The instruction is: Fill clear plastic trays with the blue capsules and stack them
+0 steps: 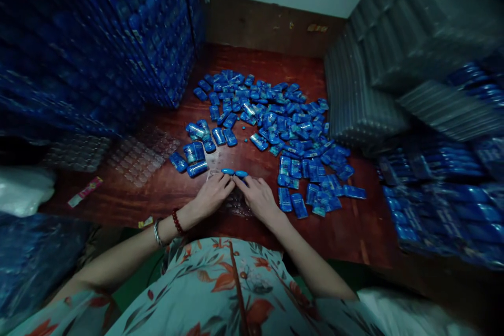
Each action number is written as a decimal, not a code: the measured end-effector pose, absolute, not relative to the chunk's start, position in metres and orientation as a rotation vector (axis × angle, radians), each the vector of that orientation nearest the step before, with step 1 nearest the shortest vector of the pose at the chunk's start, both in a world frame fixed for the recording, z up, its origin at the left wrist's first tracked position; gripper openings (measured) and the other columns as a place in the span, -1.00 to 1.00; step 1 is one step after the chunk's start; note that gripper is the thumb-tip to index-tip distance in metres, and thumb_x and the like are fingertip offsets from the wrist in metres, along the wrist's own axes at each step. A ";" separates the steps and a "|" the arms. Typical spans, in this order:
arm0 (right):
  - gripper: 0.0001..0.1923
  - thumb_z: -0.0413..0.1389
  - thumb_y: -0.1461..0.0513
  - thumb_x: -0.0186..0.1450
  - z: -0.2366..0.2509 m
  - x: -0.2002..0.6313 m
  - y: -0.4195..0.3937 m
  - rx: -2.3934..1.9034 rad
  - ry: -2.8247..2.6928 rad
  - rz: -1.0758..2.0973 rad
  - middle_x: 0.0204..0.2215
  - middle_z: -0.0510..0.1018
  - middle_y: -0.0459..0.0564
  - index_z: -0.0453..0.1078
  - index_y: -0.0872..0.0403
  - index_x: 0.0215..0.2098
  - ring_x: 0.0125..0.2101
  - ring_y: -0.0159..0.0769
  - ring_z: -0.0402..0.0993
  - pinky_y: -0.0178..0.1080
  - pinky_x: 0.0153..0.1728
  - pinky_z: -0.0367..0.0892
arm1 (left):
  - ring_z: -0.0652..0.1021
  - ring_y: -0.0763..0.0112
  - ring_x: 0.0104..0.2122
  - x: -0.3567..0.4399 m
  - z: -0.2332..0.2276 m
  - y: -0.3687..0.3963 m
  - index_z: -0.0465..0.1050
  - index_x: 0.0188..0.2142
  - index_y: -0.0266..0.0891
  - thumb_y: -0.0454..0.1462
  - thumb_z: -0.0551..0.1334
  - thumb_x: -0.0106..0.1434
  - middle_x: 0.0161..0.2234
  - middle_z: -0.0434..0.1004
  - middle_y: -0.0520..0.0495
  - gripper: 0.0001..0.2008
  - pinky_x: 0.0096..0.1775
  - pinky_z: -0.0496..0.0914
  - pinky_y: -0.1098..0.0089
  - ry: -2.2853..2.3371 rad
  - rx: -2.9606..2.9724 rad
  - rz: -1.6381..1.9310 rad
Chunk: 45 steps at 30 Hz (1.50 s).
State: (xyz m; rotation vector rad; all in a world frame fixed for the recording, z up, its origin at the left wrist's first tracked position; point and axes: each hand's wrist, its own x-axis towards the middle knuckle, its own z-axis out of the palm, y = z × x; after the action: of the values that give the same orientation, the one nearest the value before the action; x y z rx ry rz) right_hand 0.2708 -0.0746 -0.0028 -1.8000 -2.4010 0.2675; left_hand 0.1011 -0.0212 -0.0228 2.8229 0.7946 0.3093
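My left hand [214, 193] and my right hand [259, 198] are close together at the near side of the table, fingers bent and fingertips almost meeting. At the left fingertips sits a small blue pack [227, 171], seen nearly edge-on. A second blue pack [241, 174] lies against the right fingertips. Under the hands is a clear plastic blister tray [238, 209], mostly covered by them. Just left are several loose shiny blue packs [197, 169]. To the right, more blue packs [298, 206] lie near my right wrist.
A large heap of blue packs [271, 110] spreads over the reddish wooden table [260, 58]. Tall stacks of filled blue trays [157, 37] stand left, with clear empty trays [136, 160] before them. Stacked grey trays [354, 89] and bundled blue packs [444, 205] border the right.
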 end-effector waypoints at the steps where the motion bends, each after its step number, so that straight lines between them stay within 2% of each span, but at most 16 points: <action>1: -0.56 -0.10 0.33 0.35 -0.006 0.274 -0.081 -1.806 -2.319 0.232 -0.11 0.47 0.10 0.19 0.04 0.18 -0.15 -0.25 0.42 -0.22 -0.14 0.25 | 0.43 0.21 -0.15 0.097 -0.025 -0.022 0.30 -0.01 -0.33 -0.45 -0.02 0.29 -0.17 0.42 -0.24 -0.69 -0.10 0.39 0.17 0.798 2.789 0.380; 4: -0.61 -0.12 0.23 0.39 -0.016 0.289 -0.108 -1.959 -1.948 0.083 -0.10 0.47 0.10 0.21 0.05 0.16 -0.18 -0.26 0.43 -0.25 -0.18 0.28 | 0.41 0.23 -0.06 0.080 -0.031 -0.026 0.20 0.11 -0.22 -0.34 0.02 0.33 -0.08 0.37 -0.22 -0.65 -0.06 0.38 0.20 0.923 2.617 0.660; 8: -0.61 -0.16 0.07 0.38 -0.023 0.315 -0.141 -2.422 -1.608 -0.080 -0.27 0.46 0.15 0.34 0.12 -0.05 -0.33 -0.16 0.44 -0.20 -0.38 0.29 | 0.42 0.26 -0.10 0.054 -0.035 -0.021 0.28 0.02 -0.20 -0.24 0.02 0.34 -0.10 0.34 -0.19 -0.72 -0.09 0.38 0.25 1.455 2.319 0.871; 11: -0.58 -0.16 0.01 0.35 -0.028 0.326 -0.153 -2.641 -1.651 -0.170 -0.34 0.41 0.18 0.33 0.14 -0.14 -0.42 -0.14 0.40 -0.20 -0.51 0.23 | 0.42 0.14 -0.19 0.045 -0.036 -0.009 0.34 -0.09 -0.26 -0.14 0.08 0.30 -0.19 0.36 -0.21 -0.72 -0.18 0.37 0.18 1.832 2.340 0.583; 14: -0.64 -0.14 0.03 0.34 -0.033 0.326 -0.155 -2.586 -1.718 -0.158 -0.33 0.40 0.17 0.30 0.11 -0.20 -0.35 -0.12 0.41 -0.21 -0.50 0.25 | 0.42 0.10 -0.24 0.048 -0.038 -0.002 0.34 -0.15 -0.31 -0.11 0.11 0.27 -0.23 0.37 -0.24 -0.70 -0.25 0.35 0.18 1.910 2.460 0.259; 17: -0.68 -0.14 0.04 0.35 -0.031 0.322 -0.153 -2.461 -1.631 0.027 -0.30 0.42 0.14 0.28 0.08 -0.20 -0.32 -0.11 0.42 -0.20 -0.47 0.28 | 0.43 0.11 -0.27 0.052 -0.041 -0.003 0.30 -0.17 -0.35 -0.18 0.14 0.27 -0.26 0.39 -0.25 -0.74 -0.27 0.36 0.20 1.901 2.423 0.240; 20: -0.71 -0.10 0.04 0.34 -0.021 0.314 -0.152 -2.275 -1.486 0.293 -0.33 0.47 0.08 0.28 0.07 -0.17 -0.36 -0.16 0.44 -0.19 -0.40 0.33 | 0.44 0.19 -0.28 0.047 -0.044 -0.009 0.27 -0.19 -0.31 -0.23 0.13 0.27 -0.28 0.38 -0.18 -0.82 -0.26 0.39 0.23 1.800 2.285 0.469; 24: -0.77 -0.11 0.17 0.36 -0.007 0.296 -0.144 -1.876 -1.537 0.533 -0.22 0.47 0.05 0.31 0.03 -0.10 -0.18 -0.22 0.43 -0.17 -0.12 0.33 | 0.47 0.33 -0.26 0.033 -0.035 -0.027 0.30 -0.17 -0.21 -0.22 0.09 0.30 -0.24 0.35 -0.08 -0.85 -0.22 0.44 0.31 1.635 2.038 0.901; 26: -0.73 -0.12 0.23 0.36 -0.007 0.288 -0.137 -1.783 -1.567 0.592 -0.16 0.45 0.05 0.29 0.01 -0.02 -0.12 -0.24 0.41 -0.16 -0.07 0.32 | 0.48 0.35 -0.25 0.031 -0.024 -0.040 0.29 -0.12 -0.20 -0.21 0.12 0.28 -0.22 0.37 -0.07 -0.80 -0.22 0.45 0.33 1.612 1.959 1.024; 28: -0.71 -0.09 0.25 0.35 -0.014 0.283 -0.127 -1.754 -1.569 0.590 -0.15 0.45 0.06 0.25 0.02 0.03 -0.13 -0.23 0.40 -0.15 -0.09 0.34 | 0.49 0.37 -0.26 0.035 -0.014 -0.054 0.27 -0.09 -0.20 -0.22 0.16 0.26 -0.23 0.40 -0.06 -0.76 -0.22 0.46 0.34 1.563 1.938 1.071; 32: -0.72 -0.09 0.31 0.34 -0.026 0.284 -0.107 -1.632 -1.761 0.542 -0.20 0.46 0.06 0.29 0.04 -0.01 -0.16 -0.22 0.38 -0.13 -0.11 0.36 | 0.49 0.38 -0.25 0.053 -0.014 -0.071 0.33 -0.14 -0.19 -0.31 0.12 0.28 -0.25 0.44 -0.06 -0.85 -0.21 0.46 0.36 1.306 2.086 1.010; 39: -0.60 -0.15 0.44 0.29 -0.009 0.289 -0.095 -1.513 -2.232 0.468 -0.18 0.44 0.09 0.33 0.05 0.00 -0.17 -0.24 0.36 -0.16 -0.15 0.36 | 0.42 0.35 -0.16 0.062 -0.045 -0.060 0.26 0.07 -0.17 -0.48 0.00 0.29 -0.13 0.40 -0.17 -0.61 -0.18 0.43 0.31 1.015 2.469 0.926; 45: -0.68 -0.09 0.40 0.31 0.004 0.272 -0.090 -1.646 -2.489 0.228 -0.23 0.45 0.10 0.37 0.08 -0.05 -0.20 -0.19 0.33 -0.20 -0.23 0.30 | 0.41 0.29 -0.14 0.064 -0.026 -0.041 0.29 0.03 -0.24 -0.41 -0.02 0.33 -0.11 0.41 -0.19 -0.68 -0.13 0.44 0.24 0.826 2.654 0.606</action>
State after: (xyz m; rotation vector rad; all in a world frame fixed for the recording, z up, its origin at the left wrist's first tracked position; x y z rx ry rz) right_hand 0.2719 -0.0898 0.0039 -1.6461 -2.4889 0.2282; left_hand 0.0638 -0.0413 -0.0259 2.6539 0.8265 0.6057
